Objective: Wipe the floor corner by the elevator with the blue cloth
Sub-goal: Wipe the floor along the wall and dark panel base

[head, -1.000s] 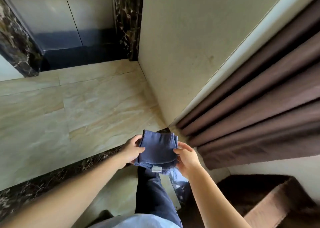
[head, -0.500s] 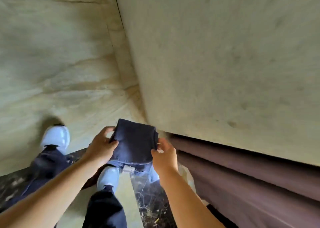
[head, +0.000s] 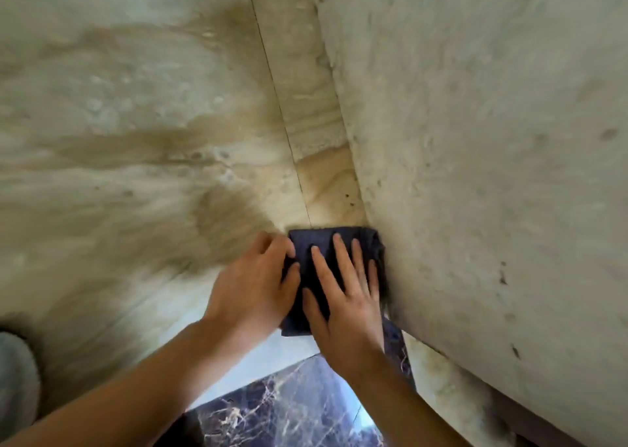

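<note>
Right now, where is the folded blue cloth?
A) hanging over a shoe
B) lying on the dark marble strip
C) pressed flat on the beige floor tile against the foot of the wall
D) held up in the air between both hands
C: the blue cloth lies flat on the beige floor tile under the right hand, its right edge at the wall.

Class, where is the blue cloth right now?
In the head view, the blue cloth lies flat on the floor against the wall, lower centre, under the left hand and right hand.
</note>
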Tool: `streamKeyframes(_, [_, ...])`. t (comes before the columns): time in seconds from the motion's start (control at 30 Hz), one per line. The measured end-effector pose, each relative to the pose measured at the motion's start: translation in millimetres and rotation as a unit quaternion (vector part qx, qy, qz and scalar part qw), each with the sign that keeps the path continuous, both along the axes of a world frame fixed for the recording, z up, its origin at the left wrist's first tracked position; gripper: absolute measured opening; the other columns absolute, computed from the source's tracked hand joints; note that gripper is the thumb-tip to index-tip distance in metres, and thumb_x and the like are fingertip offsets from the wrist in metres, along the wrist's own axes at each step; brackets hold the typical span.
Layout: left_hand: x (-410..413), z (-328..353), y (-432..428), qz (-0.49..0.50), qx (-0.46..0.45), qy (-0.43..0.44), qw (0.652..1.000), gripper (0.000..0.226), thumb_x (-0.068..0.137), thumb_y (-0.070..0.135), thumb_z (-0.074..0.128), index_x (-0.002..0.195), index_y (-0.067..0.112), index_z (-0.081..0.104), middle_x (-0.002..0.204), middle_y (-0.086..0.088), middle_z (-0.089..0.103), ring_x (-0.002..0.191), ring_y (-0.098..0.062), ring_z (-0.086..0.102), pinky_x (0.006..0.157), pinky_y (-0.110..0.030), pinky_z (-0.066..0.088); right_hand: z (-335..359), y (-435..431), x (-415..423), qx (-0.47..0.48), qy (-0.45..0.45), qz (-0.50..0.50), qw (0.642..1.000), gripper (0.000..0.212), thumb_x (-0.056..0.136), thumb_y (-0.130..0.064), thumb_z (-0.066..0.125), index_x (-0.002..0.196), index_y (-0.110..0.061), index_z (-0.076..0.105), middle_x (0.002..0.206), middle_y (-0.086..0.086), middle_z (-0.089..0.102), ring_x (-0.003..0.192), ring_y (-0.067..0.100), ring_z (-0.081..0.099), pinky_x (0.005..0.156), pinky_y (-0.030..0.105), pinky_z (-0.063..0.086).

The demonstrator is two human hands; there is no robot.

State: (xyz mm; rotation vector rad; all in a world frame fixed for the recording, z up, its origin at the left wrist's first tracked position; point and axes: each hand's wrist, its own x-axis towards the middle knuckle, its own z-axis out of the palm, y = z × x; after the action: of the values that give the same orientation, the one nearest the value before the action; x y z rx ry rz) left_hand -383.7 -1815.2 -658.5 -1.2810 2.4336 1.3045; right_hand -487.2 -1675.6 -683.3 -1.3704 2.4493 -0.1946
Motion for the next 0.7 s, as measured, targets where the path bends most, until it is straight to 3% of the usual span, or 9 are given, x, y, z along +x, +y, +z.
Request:
streamKeyframes(0.07, [9,-4,-24,-0.047,-0.105,0.026,0.993,0.025,0.09,0.033,0.047,0.107,0.018,0.057,0.111,-0.006,0.057,0.094,-0.035,0.06,0.07,-0.044,0.053,-5,-22,4,0.052,0.032,0.011,0.998,0.062,0.098,-0.052,0.037,0.155,-0.029,0.028,0.166,0.007,0.022,0.153,0.036,0.016,0.118,0.061,0.018])
streamKeyframes(0.1, [15,-7,-37,-0.066,-0.162,0.025,0.984,0.035,0.089,0.034,0.046,0.115,0.014,0.057,0.121,-0.012,0.057,0.105,-0.038,0.056,0.081,-0.05,0.053,-5,-31,6,0.074,0.049,0.013,0.996,0.065,0.097,-0.056,0.033,0.156,-0.03,0.024,0.166,0.007,0.02,0.152,0.038,0.015,0.118,0.062,0.017])
streamKeyframes(0.2, [43,-24,-79,-0.037,-0.263,-0.075,0.961,0.073,0.089,0.056,0.043,0.147,0.011,0.038,0.154,-0.024,0.035,0.138,-0.053,0.031,0.112,-0.069,0.025,-1,-69,4,0.103,0.072,0.051,0.991,0.07,0.096,-0.064,0.022,0.158,-0.031,0.015,0.167,0.009,0.016,0.152,0.043,0.012,0.115,0.069,0.015])
streamKeyframes(0.3, [64,-43,-99,-0.004,-0.28,-0.15,0.948,0.094,0.083,0.079,0.026,0.157,0.021,0.016,0.166,-0.021,0.011,0.149,-0.054,0.007,0.112,-0.074,0.009,-9,-140,-19,0.084,0.086,0.098,0.988,0.068,0.095,-0.067,0.016,0.157,-0.04,0.007,0.169,0.004,0.006,0.153,0.042,0.001,0.115,0.07,0.006])
streamKeyframes(0.43, [68,-52,-97,0.003,-0.296,-0.146,0.944,0.095,0.081,0.08,0.031,0.158,0.028,0.01,0.168,-0.014,0.002,0.151,-0.049,-0.003,0.114,-0.073,0.002,-17,-204,-38,0.077,0.095,0.099,0.988,0.068,0.091,-0.072,0.015,0.154,-0.049,0.002,0.17,0.0,-0.004,0.152,0.043,-0.008,0.113,0.073,-0.002])
streamKeyframes(0.63, [69,-45,-95,0.029,-0.275,-0.136,0.951,0.094,0.077,0.077,0.041,0.156,0.029,0.023,0.168,-0.012,0.007,0.151,-0.048,-0.002,0.115,-0.073,0.0,4,-71,20,0.129,0.061,0.095,0.985,0.061,0.097,-0.064,0.026,0.153,-0.048,0.012,0.169,0.003,0.003,0.151,0.048,0.0,0.108,0.077,0.013])
streamKeyframes(0.7, [66,-44,-95,0.032,-0.268,-0.128,0.954,0.094,0.076,0.077,0.04,0.155,0.028,0.024,0.168,-0.012,0.008,0.151,-0.048,-0.002,0.115,-0.071,-0.003,-1,-74,13,0.127,0.061,0.121,0.983,0.06,0.096,-0.064,0.023,0.153,-0.05,0.007,0.17,0.002,-0.001,0.151,0.048,-0.002,0.107,0.079,0.01])
